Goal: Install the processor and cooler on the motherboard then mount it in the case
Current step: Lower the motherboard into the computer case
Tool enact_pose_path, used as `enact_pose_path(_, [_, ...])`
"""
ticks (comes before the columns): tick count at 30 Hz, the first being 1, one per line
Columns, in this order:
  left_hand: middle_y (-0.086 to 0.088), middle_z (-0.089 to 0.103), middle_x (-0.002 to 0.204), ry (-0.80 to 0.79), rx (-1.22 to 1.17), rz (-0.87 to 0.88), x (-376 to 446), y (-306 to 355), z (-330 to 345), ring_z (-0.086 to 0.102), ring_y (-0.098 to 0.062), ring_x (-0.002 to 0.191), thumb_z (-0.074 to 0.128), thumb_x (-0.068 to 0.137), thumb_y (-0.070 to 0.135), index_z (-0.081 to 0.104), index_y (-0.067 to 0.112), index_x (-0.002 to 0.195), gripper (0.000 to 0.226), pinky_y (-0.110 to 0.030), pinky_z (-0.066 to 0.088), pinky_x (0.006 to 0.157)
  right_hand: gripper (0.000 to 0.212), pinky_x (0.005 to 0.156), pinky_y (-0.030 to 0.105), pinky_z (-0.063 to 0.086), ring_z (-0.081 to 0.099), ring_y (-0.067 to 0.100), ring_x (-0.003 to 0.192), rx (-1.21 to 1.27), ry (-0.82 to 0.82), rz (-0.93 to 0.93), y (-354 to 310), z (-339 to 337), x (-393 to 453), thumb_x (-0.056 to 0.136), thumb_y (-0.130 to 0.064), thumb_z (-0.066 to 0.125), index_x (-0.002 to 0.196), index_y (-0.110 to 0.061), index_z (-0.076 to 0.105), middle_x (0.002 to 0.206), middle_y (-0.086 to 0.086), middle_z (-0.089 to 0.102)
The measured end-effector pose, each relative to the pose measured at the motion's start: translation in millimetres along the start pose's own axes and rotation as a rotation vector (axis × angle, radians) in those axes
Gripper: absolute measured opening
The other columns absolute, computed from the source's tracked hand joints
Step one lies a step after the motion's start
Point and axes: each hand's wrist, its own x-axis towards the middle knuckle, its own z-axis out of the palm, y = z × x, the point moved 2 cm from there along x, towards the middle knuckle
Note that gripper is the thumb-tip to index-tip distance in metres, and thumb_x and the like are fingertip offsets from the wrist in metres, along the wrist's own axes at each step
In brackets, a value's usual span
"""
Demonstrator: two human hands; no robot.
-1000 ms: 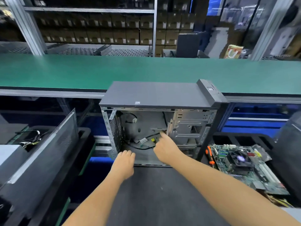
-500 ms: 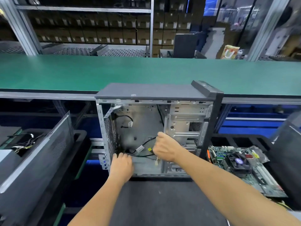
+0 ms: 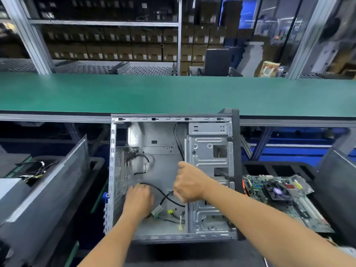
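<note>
- Right hand [image 3: 189, 185] clenched around black cable [image 3: 163, 193]; left hand [image 3: 138, 201] resting inside case [image 3: 210, 236], grip unclear.
- Cable limp, light.
- Motherboard [image 3: 277, 195] right of fingers: stiff, fragile, best gripped by edges.

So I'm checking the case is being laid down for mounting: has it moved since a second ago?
Yes. The case has tipped toward the person: against the green conveyor, its dark side panel has dropped from view, and its open interior now faces the camera.

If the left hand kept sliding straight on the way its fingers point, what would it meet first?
Probably the black cable looping just past the left hand, then the case floor; depth is unclear.
</note>
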Motion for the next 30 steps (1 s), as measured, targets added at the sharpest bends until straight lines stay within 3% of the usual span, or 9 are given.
enact_pose_path(2, [-0.005, 0.067, 0.083, 0.001, -0.004, -0.023, -3, 0, -2, 0.06, -0.026, 0.084, 0.051, 0.084, 0.026, 0.062, 0.014, 0.076, 0.018, -0.037, 0.042, 0.072, 0.04, 0.079, 0.033, 0.029, 0.028, 0.012, 0.044, 0.063, 0.025, 0.011, -4, -4, 0, 0.089, -0.026, 0.044, 0.049, -0.019, 0.039, 0.05, -0.002, 0.052])
enact_pose_path(6, [-0.006, 0.069, 0.089, -0.046, 0.002, -0.076, -8, -1, -7, 0.063, -0.027, 0.085, 0.048, 0.084, 0.025, 0.064, 0.014, 0.081, 0.02, -0.032, 0.043, 0.071, 0.04, 0.086, 0.032, 0.023, 0.036, 0.019, 0.047, 0.26, 0.07, 0.05, -20, -3, 2, 0.092, -0.025, 0.043, 0.054, -0.016, 0.055, 0.06, 0.007, 0.065])
enact_pose_path(11, [-0.008, 0.067, 0.1, -0.059, 0.015, -0.044, -13, -5, -7, 0.063, -0.029, 0.093, 0.047, 0.084, 0.029, 0.064, 0.013, 0.093, 0.026, -0.033, 0.046, 0.074, 0.044, 0.086, 0.038, 0.035, 0.035, 0.025, 0.053, 0.413, 0.073, 0.074, -41, 5, 5, 0.097, -0.022, 0.041, 0.061, -0.006, 0.059, 0.068, 0.019, 0.067])
enact_pose_path(17, [-0.011, 0.067, 0.091, -0.098, 0.045, 0.016, -23, -6, -10, 0.062, -0.031, 0.084, 0.047, 0.082, 0.027, 0.062, 0.011, 0.084, 0.022, -0.033, 0.042, 0.068, 0.044, 0.086, 0.038, 0.034, 0.024, 0.019, 0.048, 0.508, 0.075, 0.036, -55, 8, 6, 0.099, -0.021, 0.039, 0.057, -0.011, 0.046, 0.067, 0.018, 0.066])
enact_pose_path(21, [-0.01, 0.064, 0.082, -0.032, -0.037, 0.031, -26, -9, -13, 0.059, -0.03, 0.076, 0.045, 0.086, 0.028, 0.052, 0.014, 0.073, 0.02, -0.033, 0.032, 0.06, 0.043, 0.089, 0.039, 0.034, 0.035, 0.025, 0.055, 0.504, 0.064, 0.061, -57, 14, 6, 0.099, -0.021, 0.038, 0.063, -0.007, 0.056, 0.071, 0.02, 0.067])
enact_pose_path(24, [-0.008, 0.061, 0.076, 0.036, -0.123, 0.068, -18, -5, -21, 0.057, -0.029, 0.073, 0.046, 0.086, 0.029, 0.047, 0.015, 0.068, 0.022, -0.033, 0.037, 0.06, 0.044, 0.092, 0.039, 0.033, 0.047, 0.028, 0.061, 0.469, 0.043, 0.071, -57, 21, 8, 0.098, -0.022, 0.038, 0.068, -0.002, 0.062, 0.07, 0.017, 0.066])
enact_pose_path(27, [-0.001, 0.053, 0.068, 0.061, -0.218, 0.085, -4, 4, -30, 0.051, -0.024, 0.065, 0.045, 0.088, 0.029, 0.044, 0.013, 0.066, 0.027, -0.032, 0.034, 0.055, 0.043, 0.088, 0.039, 0.033, 0.04, 0.024, 0.054, 0.468, 0.02, 0.068, -58, 24, 8, 0.097, -0.023, 0.038, 0.062, -0.007, 0.059, 0.061, 0.01, 0.061])
enact_pose_path(30, [-0.005, 0.059, 0.066, 0.041, -0.441, 0.01, 14, 22, -38, 0.056, -0.025, 0.065, 0.043, 0.093, 0.033, 0.051, 0.008, 0.07, 0.035, -0.036, 0.041, 0.058, 0.033, 0.081, 0.037, 0.035, 0.036, 0.02, 0.052, 0.466, -0.011, 0.094, -52, 20, 8, 0.089, -0.023, 0.046, 0.058, -0.014, 0.049, 0.052, 0.003, 0.047])
